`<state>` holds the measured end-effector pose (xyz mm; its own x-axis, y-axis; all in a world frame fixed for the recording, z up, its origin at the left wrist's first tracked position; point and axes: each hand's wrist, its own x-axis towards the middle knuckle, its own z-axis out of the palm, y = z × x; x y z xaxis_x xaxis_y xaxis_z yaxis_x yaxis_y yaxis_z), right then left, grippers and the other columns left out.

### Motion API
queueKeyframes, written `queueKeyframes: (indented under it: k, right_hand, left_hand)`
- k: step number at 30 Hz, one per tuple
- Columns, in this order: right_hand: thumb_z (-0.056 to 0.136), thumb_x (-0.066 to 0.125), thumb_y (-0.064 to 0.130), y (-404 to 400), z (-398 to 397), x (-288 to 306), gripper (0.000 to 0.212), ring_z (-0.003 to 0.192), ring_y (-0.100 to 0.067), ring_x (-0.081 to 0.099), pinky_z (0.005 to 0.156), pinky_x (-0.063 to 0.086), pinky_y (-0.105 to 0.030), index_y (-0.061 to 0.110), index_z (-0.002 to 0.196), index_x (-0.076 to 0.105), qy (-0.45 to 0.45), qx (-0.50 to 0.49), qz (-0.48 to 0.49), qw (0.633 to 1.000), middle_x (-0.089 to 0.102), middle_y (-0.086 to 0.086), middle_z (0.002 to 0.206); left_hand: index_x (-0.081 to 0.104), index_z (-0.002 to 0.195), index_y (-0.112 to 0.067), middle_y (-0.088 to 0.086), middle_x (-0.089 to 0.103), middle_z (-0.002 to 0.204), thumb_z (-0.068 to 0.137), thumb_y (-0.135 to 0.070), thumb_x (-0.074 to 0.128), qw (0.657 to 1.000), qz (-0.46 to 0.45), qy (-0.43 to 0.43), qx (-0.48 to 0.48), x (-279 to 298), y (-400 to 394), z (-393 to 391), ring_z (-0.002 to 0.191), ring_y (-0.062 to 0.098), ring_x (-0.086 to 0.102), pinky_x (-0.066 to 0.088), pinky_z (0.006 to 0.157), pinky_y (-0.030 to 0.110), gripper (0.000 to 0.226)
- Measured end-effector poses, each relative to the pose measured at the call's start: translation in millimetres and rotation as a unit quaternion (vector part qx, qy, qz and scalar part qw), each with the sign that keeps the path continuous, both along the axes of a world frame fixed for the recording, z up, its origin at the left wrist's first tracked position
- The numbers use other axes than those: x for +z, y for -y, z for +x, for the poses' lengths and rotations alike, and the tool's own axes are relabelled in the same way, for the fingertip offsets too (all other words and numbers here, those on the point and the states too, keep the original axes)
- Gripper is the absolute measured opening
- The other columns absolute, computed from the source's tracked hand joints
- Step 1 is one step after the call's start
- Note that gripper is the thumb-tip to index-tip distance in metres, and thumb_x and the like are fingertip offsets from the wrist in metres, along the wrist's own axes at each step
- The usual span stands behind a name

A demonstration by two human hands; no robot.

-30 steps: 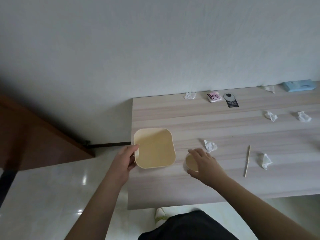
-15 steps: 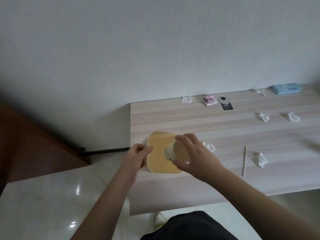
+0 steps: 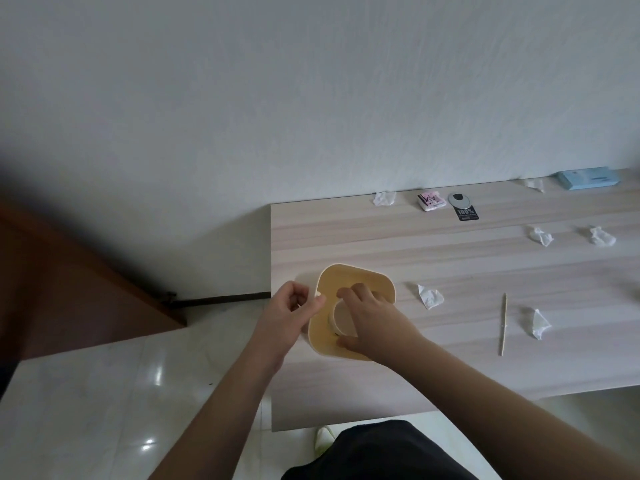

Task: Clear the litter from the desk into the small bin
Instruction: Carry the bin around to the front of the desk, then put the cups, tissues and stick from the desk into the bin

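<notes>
A small cream bin [image 3: 360, 277] stands tilted near the left end of the pale wooden desk [image 3: 450, 362]. My left hand [image 3: 291, 311] pinches its left rim. My right hand [image 3: 372, 322] reaches into the bin's mouth and grips a paper cup [image 3: 341, 318] inside it. Crumpled white tissues lie on the desk: one [image 3: 429, 296] just right of the bin, another [image 3: 538, 322] further right, two [image 3: 541, 236] [image 3: 602, 236] at mid-right, one [image 3: 384, 198] by the wall. A thin wooden stick [image 3: 503, 323] lies between the near tissues.
By the wall sit a pink-and-white packet [image 3: 431, 200], a black tag with a round disc [image 3: 463, 206], a further tissue [image 3: 534, 183] and a light blue box [image 3: 587, 178]. Left of the desk are tiled floor [image 3: 104, 393] and a brown panel [image 3: 69, 299].
My right hand lifted the paper cup off the desk and carried it left into the bin's mouth. My left hand tilted the bin and shifted it slightly right.
</notes>
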<state>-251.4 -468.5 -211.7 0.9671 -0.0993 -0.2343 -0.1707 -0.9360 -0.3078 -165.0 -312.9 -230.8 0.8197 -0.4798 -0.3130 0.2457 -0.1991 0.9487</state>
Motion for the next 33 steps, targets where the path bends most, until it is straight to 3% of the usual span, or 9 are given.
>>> queueKeyframes:
  k: [7,15,18,23,28,33]
  right_hand:
    - [0.076,0.073,0.046,-4,7,0,0.083,0.119,-0.03,0.049,0.099,0.042,-0.039,0.021,0.143,0.03,-0.01,-0.002,-0.01,1.0,0.041,-0.006,0.136]
    - [0.092,0.052,0.044,8,-5,15,0.051,0.113,-0.027,0.054,0.089,0.043,-0.037,0.023,0.137,0.041,0.062,-0.08,0.033,0.994,0.047,-0.001,0.136]
    - [0.093,0.052,0.043,26,-17,22,0.04,0.109,-0.023,0.056,0.087,0.043,-0.035,0.024,0.128,0.051,0.115,-0.127,0.033,0.985,0.056,0.002,0.126]
    - [0.094,0.055,0.024,84,-31,18,0.018,0.085,-0.012,0.063,0.07,0.046,-0.027,0.022,0.11,0.063,0.19,-0.236,0.081,0.95,0.064,0.005,0.102]
    - [0.093,0.057,0.023,155,-36,-3,0.017,0.08,-0.013,0.062,0.072,0.049,-0.032,0.022,0.108,0.063,0.173,-0.317,0.087,0.928,0.065,0.003,0.099]
    - [0.093,0.056,0.025,202,-24,-35,0.025,0.082,-0.013,0.059,0.074,0.045,-0.028,0.02,0.117,0.06,0.119,-0.293,0.112,0.942,0.062,-0.001,0.108]
  left_hand:
    - [0.061,0.085,-0.013,0.005,0.052,0.074,0.069,-0.042,0.075,1.0,-0.008,-0.018,-0.004,-4,0,11,0.061,0.015,0.045,0.038,0.058,0.028,0.037]
    - [0.061,0.081,-0.018,-0.009,0.058,0.063,0.065,-0.047,0.077,0.998,0.014,-0.017,-0.05,-18,11,32,0.051,0.005,0.05,0.04,0.049,0.019,0.037]
    - [0.061,0.079,-0.019,-0.013,0.057,0.057,0.065,-0.046,0.076,0.998,0.025,-0.017,-0.061,-23,22,37,0.049,0.004,0.049,0.038,0.047,0.019,0.035]
    - [0.061,0.08,-0.017,-0.011,0.057,0.056,0.064,-0.042,0.077,0.997,0.011,-0.045,-0.054,-25,48,38,0.046,0.005,0.05,0.042,0.045,0.019,0.034]
    - [0.061,0.083,-0.019,-0.002,0.051,0.062,0.066,-0.045,0.072,0.997,0.039,-0.036,-0.055,-15,81,49,0.056,0.013,0.046,0.038,0.055,0.028,0.034]
    - [0.06,0.081,-0.02,-0.008,0.048,0.055,0.072,-0.039,0.071,0.998,0.041,-0.035,-0.018,-7,117,55,0.05,0.009,0.044,0.035,0.051,0.026,0.024]
